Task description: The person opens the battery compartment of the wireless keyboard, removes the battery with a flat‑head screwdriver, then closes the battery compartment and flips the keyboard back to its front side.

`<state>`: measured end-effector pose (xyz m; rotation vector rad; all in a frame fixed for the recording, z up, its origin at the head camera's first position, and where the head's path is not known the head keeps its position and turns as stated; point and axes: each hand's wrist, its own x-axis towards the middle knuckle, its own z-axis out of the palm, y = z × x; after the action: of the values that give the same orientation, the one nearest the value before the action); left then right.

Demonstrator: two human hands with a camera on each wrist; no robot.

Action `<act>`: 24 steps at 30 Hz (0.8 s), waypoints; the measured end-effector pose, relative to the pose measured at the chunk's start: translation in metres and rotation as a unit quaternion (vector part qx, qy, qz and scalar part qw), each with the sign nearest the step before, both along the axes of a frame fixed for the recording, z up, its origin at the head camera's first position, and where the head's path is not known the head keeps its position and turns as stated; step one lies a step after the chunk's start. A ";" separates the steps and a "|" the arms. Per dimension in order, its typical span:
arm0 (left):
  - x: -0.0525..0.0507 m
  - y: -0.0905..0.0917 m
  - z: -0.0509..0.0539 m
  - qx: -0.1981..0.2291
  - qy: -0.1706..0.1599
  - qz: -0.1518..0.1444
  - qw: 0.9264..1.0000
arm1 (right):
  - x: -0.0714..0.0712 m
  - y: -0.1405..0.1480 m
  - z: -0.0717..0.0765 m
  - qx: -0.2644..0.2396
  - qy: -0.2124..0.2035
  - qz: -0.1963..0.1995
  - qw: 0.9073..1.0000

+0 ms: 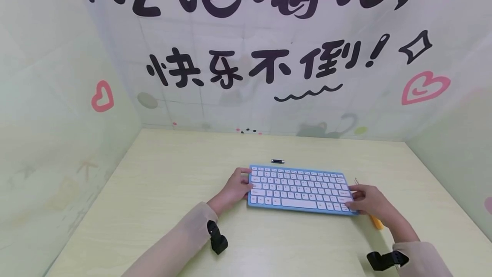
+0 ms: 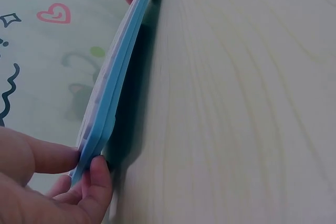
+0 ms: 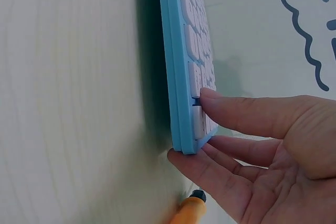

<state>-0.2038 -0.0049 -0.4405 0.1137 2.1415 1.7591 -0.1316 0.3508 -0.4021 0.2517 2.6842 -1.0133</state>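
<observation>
A blue keyboard with white keys [image 1: 300, 189] is held at both short ends, key side up. My left hand [image 1: 235, 186] pinches its left end; in the left wrist view the thumb lies on the key side and the fingers [image 2: 100, 184] curl under the edge. At the other end my right hand [image 1: 370, 202] pinches the corner, thumb on the keys and fingers beneath, as the right wrist view shows. A dark shadow below the blue edge [image 2: 118, 93] suggests that the keyboard is a little off the table. Part of its underside is hidden.
A screwdriver with an orange handle [image 1: 376, 222] lies under and beside my right hand, its shaft partly hidden. Behind the keyboard lies a small black and silver stick-like object [image 1: 277, 161]. Printed cloth walls [image 1: 246, 110] border the wooden table [image 1: 173, 161].
</observation>
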 end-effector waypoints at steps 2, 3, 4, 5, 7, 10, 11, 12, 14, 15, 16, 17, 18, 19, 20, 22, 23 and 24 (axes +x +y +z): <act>0.000 0.000 0.000 -0.004 0.002 -0.003 1.000 | 0.002 0.000 -0.001 -0.002 0.001 -0.002 1.000; -0.001 -0.001 -0.001 -0.005 0.004 -0.004 1.000 | 0.002 0.000 -0.002 -0.003 0.001 -0.004 1.000; -0.001 -0.001 -0.001 -0.007 0.007 -0.005 1.000 | 0.003 0.000 -0.003 -0.003 0.002 -0.004 1.000; 0.000 -0.001 0.000 -0.009 0.010 -0.006 1.000 | 0.003 0.000 -0.004 -0.004 0.002 -0.005 1.000; 0.001 -0.002 0.000 -0.015 0.017 -0.006 1.000 | 0.004 -0.001 -0.005 -0.005 0.004 -0.007 1.000; 0.003 -0.002 0.001 -0.031 0.024 -0.002 0.999 | 0.004 -0.002 -0.006 -0.007 0.004 -0.012 1.000; 0.004 -0.002 0.001 -0.037 0.025 0.000 0.999 | 0.004 -0.003 -0.006 -0.007 0.004 -0.013 1.000; 0.004 -0.001 0.001 -0.042 0.028 0.001 0.999 | 0.004 -0.003 -0.006 -0.008 0.002 -0.014 1.000; 0.005 -0.001 0.001 -0.051 0.029 0.004 0.998 | 0.004 -0.004 -0.006 -0.007 0.000 -0.015 1.000; 0.005 -0.001 0.001 -0.054 0.028 0.005 0.998 | 0.004 -0.005 -0.005 -0.006 -0.001 -0.015 1.000; 0.005 -0.001 0.001 -0.057 0.030 0.006 0.998 | 0.003 -0.005 -0.005 -0.003 -0.001 -0.015 1.000; 0.005 -0.001 0.002 -0.061 0.032 0.007 0.998 | 0.003 -0.006 -0.004 -0.001 -0.001 -0.014 1.000; 0.006 -0.001 0.002 -0.064 0.033 0.008 0.997 | 0.003 -0.006 -0.004 0.000 -0.002 -0.014 1.000; 0.006 -0.001 0.003 -0.068 0.033 0.008 0.997 | 0.003 -0.007 -0.004 0.002 -0.001 -0.014 1.000; 0.006 -0.001 0.003 -0.071 0.034 0.007 0.997 | 0.003 -0.007 -0.004 0.004 -0.002 -0.016 1.000; 0.007 -0.001 0.003 -0.076 0.036 0.006 0.996 | 0.003 -0.008 -0.004 0.001 -0.003 -0.020 1.000; 0.008 -0.001 0.003 -0.077 0.036 0.004 0.996 | 0.004 -0.008 -0.005 -0.003 -0.004 -0.023 1.000; 0.008 -0.001 0.002 -0.078 0.036 0.003 0.996 | 0.004 -0.009 -0.006 -0.006 -0.004 -0.026 1.000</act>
<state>-0.1958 -0.0056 -0.4384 0.1328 2.3239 1.6060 -0.1276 0.3422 -0.4077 0.3249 2.6772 -1.0413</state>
